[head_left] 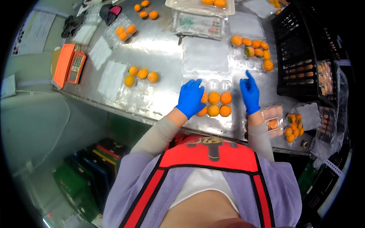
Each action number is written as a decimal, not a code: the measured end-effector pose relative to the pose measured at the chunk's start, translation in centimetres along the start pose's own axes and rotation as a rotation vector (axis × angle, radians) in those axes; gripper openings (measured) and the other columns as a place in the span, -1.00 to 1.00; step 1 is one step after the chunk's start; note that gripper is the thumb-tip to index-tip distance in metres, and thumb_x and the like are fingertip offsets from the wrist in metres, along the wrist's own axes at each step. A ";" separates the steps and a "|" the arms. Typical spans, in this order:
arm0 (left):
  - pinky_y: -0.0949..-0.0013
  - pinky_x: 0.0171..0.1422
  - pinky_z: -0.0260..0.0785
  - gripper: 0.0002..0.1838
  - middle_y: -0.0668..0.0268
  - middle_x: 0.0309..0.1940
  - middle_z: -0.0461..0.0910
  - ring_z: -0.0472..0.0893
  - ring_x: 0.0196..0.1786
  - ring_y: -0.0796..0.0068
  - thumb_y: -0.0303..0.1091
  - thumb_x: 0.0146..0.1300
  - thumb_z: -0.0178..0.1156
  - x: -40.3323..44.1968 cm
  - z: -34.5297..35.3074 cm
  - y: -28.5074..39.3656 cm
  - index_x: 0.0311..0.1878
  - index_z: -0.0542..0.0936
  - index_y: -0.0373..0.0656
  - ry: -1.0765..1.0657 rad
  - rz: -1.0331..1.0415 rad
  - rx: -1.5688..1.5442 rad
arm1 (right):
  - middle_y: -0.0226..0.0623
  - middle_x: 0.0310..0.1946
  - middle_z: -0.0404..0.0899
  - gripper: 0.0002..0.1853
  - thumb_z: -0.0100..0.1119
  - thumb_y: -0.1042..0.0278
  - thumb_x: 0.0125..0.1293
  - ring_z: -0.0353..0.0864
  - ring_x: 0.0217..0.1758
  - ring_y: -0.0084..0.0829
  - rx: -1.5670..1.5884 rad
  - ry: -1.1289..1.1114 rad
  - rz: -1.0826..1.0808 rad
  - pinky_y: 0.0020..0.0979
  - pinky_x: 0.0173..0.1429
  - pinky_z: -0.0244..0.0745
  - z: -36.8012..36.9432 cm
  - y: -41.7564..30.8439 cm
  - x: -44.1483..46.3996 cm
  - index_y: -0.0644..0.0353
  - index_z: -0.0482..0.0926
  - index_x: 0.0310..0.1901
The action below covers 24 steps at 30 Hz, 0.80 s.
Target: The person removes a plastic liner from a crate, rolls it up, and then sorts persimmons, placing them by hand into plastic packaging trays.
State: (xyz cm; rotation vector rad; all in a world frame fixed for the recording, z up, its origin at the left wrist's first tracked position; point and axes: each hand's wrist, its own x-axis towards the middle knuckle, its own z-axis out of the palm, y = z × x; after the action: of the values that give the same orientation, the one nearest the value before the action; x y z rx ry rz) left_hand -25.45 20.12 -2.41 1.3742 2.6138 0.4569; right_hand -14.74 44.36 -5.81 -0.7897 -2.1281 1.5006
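Closest to the camera, a red apron with black edging reaches the near edge of a metal table. On the table just beyond is a clear tray holding orange fruits in its two nearer rows; the clear cups of its far row show bare.

The left hand, in a blue glove, lies over the left side of this tray, partly covering the leftmost fruits. Its fingers point away, slightly bent; whether they grip anything cannot be told. The right hand, also gloved in blue, is apart from the tray, to its right, its index finger extended and the others loosely bent, the hand open.

Right of the right forearm are a labelled pack and a cluster of similar fruits. Well to the left, a second clear tray holds four fruits, and an orange case with a keypad lies farther left.

Beyond the hands are a flat clear container, a fruit-filled tray and, at right, a black crate. Farther still are a printed pack and four loose fruits.
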 end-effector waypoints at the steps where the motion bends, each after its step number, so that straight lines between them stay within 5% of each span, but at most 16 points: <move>1: 0.08 0.16 0.24 -0.37 0.19 0.21 0.35 0.31 0.23 0.09 -0.10 -0.20 0.39 0.4 -0.1 -0.1 0.03 0.50 -0.05 -0.051 0.002 0.018 | -0.62 -0.37 0.41 -0.47 0.15 0.49 0.27 0.30 -0.37 -0.80 -0.045 -0.043 0.032 -0.74 -0.22 0.31 0.3 -0.1 -0.6 0.15 0.33 0.29; 4: 0.07 0.24 0.18 -0.40 0.21 0.22 0.35 0.29 0.26 0.10 -0.07 -0.21 0.39 0.8 0.3 -0.4 -0.03 0.54 -0.08 -0.061 0.008 0.010 | -0.60 -0.36 0.45 -0.44 0.16 0.46 0.25 0.34 -0.35 -0.78 0.032 -0.099 0.084 -0.70 -0.20 0.35 1.2 -0.9 -2.9 0.09 0.32 0.31; 5: 0.08 0.31 0.13 -0.44 0.21 0.22 0.35 0.28 0.29 0.11 -0.07 -0.20 0.37 0.8 0.3 -0.5 -0.07 0.58 -0.11 -0.077 0.000 0.000 | -0.42 -0.38 0.56 -0.44 0.15 0.35 0.25 0.51 -0.36 -0.62 0.019 -0.116 0.063 -0.54 -0.17 0.47 1.3 0.0 -3.4 0.11 0.31 0.30; 15: 0.07 0.36 0.11 -0.46 0.19 0.18 0.40 0.24 0.33 0.06 -0.07 -0.18 0.39 1.5 -1.8 -1.8 -0.07 0.61 -0.06 0.090 0.047 -0.175 | -0.45 -0.33 0.54 -0.43 0.16 0.44 0.24 0.45 -0.33 -0.67 0.101 -0.150 0.055 -0.57 -0.16 0.45 1.5 -2.5 -3.8 0.11 0.31 0.31; 19: 0.18 0.36 0.14 -0.47 0.20 0.18 0.41 0.34 0.27 0.14 -0.23 0.03 0.36 2.0 -4.0 -1.0 0.10 0.53 -0.15 0.217 0.036 -0.517 | -0.45 -0.30 0.53 -0.46 0.13 0.48 0.25 0.45 -0.29 -0.68 0.257 -0.230 0.098 -0.58 -0.16 0.43 2.2 -4.1 -3.6 0.13 0.31 0.29; 21: 0.22 0.39 0.12 -0.34 0.13 0.27 0.33 0.30 0.33 0.22 -0.21 0.10 0.30 2.2 -5.9 0.2 0.26 0.37 -0.23 0.014 -0.141 -1.540 | -0.44 -0.29 0.53 -0.47 0.12 0.48 0.26 0.46 -0.27 -0.67 0.383 -0.308 0.190 -0.57 -0.15 0.43 2.4 -5.9 -3.8 0.13 0.31 0.29; 22: 0.23 0.43 0.06 -0.28 0.08 0.33 0.25 0.24 0.38 0.25 -0.15 0.20 0.18 2.3 -7.1 0.7 0.34 0.21 -0.33 -0.033 -0.058 -1.638 | -0.43 -0.28 0.54 -0.47 0.10 0.48 0.27 0.46 -0.26 -0.66 0.430 -0.389 0.255 -0.56 -0.14 0.43 2.4 -7.1 -3.5 0.12 0.31 0.29; 24: 0.23 0.45 0.03 -0.31 0.06 0.33 0.24 0.24 0.38 0.24 -0.13 0.24 0.12 2.3 -6.7 1.0 0.34 0.21 -0.34 0.005 -0.042 -1.835 | -0.39 -0.21 0.53 -0.49 0.06 0.47 0.30 0.51 -0.14 -0.58 0.471 -0.522 0.316 -0.53 -0.04 0.42 2.5 -9.1 -3.1 0.14 0.28 0.30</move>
State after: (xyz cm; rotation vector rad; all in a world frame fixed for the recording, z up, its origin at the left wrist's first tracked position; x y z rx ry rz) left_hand -27.85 21.26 4.25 0.5073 1.0507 1.9746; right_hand -15.92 38.24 1.90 -0.6221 -1.8897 2.4802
